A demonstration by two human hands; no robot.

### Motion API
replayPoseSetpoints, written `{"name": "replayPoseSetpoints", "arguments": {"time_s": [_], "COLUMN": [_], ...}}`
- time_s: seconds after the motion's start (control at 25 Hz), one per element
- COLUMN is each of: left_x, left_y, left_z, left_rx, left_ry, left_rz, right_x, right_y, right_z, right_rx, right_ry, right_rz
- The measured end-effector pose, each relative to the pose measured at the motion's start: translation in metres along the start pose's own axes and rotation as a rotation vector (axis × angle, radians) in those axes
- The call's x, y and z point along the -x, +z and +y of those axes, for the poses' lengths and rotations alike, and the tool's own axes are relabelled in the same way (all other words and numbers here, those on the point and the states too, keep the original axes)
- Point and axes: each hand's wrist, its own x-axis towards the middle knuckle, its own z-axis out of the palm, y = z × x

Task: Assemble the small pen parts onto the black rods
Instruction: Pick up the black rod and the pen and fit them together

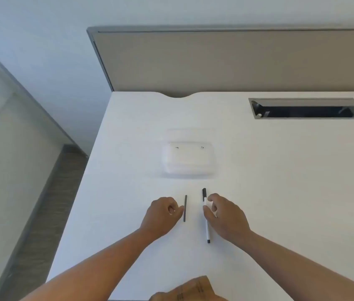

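The bare black rod [185, 208] lay flat on the white bench [280, 170], long axis running away from the person. The left hand [164, 215], loosely curled, touched its side with the fingertips, probably steadying it. Just right of the rod, the right hand [224, 216] pinched the white-barrelled pen [206, 216], lying parallel. A clear tray [187, 160] with tiny parts sat beyond the rod.

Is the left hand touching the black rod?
Touching. Head view: the left hand's fingertip meets the black rod at mid-length, no gap visible.
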Motion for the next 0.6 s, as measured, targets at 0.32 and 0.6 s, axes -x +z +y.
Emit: {"name": "replayPoseSetpoints", "arguments": {"time_s": [0.32,0.6], "left_x": [0.009,0.014], "left_y": [-0.001,-0.003], "left_z": [-0.013,-0.007], "left_rx": [0.034,0.047], "left_ry": [0.049,0.065], "left_rz": [-0.208,-0.196], "right_x": [0.003,-0.006], "right_y": [0.009,0.006], "right_z": [-0.002,-0.002], "right_rx": [0.023,-0.120], "right_ry": [0.170,0.279], "right_rz": [-0.177,-0.303]}}
